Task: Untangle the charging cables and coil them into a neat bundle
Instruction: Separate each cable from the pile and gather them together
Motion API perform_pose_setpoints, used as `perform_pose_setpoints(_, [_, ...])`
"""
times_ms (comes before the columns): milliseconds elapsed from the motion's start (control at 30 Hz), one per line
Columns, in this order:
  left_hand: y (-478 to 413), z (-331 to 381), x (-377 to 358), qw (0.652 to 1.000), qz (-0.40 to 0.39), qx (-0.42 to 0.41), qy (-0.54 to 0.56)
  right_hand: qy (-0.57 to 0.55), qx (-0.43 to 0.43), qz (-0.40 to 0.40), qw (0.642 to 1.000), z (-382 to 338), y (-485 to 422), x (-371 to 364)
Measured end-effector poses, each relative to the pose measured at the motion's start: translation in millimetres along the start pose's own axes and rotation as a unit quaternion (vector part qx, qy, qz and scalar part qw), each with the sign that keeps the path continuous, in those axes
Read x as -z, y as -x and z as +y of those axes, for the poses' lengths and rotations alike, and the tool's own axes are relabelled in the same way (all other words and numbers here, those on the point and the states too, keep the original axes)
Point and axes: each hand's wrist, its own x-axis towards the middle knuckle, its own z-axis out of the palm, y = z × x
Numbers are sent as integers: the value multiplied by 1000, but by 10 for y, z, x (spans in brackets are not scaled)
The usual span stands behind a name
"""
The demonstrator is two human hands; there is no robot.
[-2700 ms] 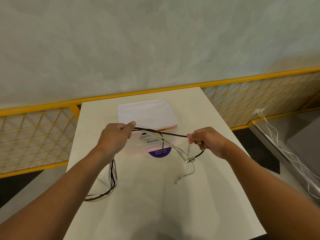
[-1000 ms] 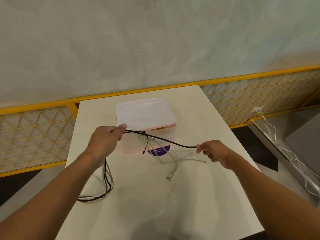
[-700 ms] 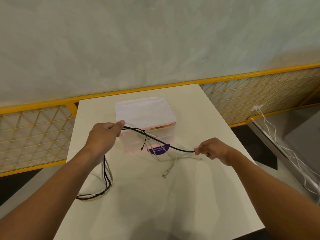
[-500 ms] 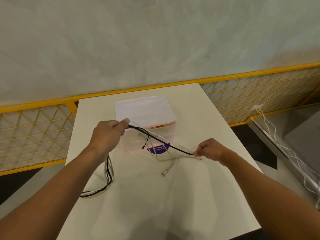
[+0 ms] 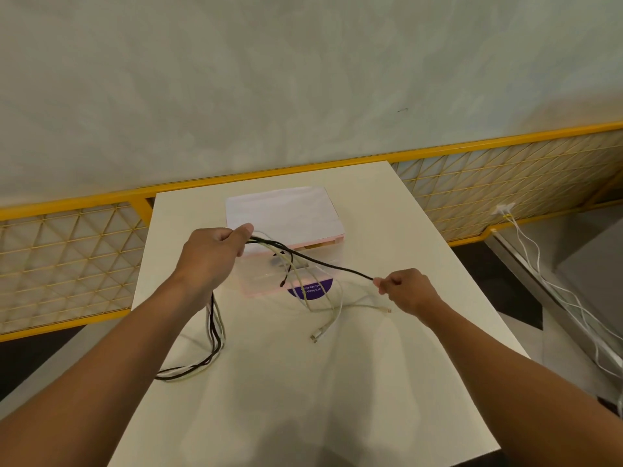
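My left hand [image 5: 210,256] grips a bunch of black and white charging cables above the white table [image 5: 303,382]. From it a black cable [image 5: 323,262] runs taut to my right hand [image 5: 406,289], which pinches its end between thumb and fingers. Several white cables [image 5: 332,310] droop from the left hand onto the table, one ending in a plug [image 5: 315,337]. Below the left hand a loop of black and white cables [image 5: 202,362] hangs down and lies near the table's left edge.
A clear plastic box with a white lid [image 5: 285,215] and a purple label [image 5: 310,291] stands at the table's far middle. A yellow mesh railing [image 5: 67,264] runs behind the table. White cords [image 5: 556,298] hang from a wall socket at the right.
My right hand has slid outward along the black cable to its end, pulling it straighter. The white cable ends have dropped onto the table. My left hand keeps its grip.
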Motion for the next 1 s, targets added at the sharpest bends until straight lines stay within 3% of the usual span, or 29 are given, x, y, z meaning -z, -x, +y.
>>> perform_pose_setpoints(200, [9,-15,10,1000,-19,12,7,-23,48,30,998,53,38,14])
perform_pose_setpoints(333, [28,-4,-30,1000,-25,8,-8,47,50,64,996,76,41,14])
perform_pose_setpoints(467, [62,6,-71,999,-30,-4,-23,90,19,78,993,62,18,-3])
perform_pose_setpoints(633, [102,19,-127,999,-38,-7,-19,68,-62,61,994,-2,-46,-10])
perform_pose_setpoints(800, [106,5,-125,999,-40,-3,-14,52,-79,67,993,-49,-70,22])
perform_pose_setpoints(900, [84,-5,-98,999,-48,5,-8,21,-65,29,997,-19,-57,1])
perform_pose_setpoints(1000, [46,-28,-36,998,-61,11,0,-43,-61,-85,994,53,39,29])
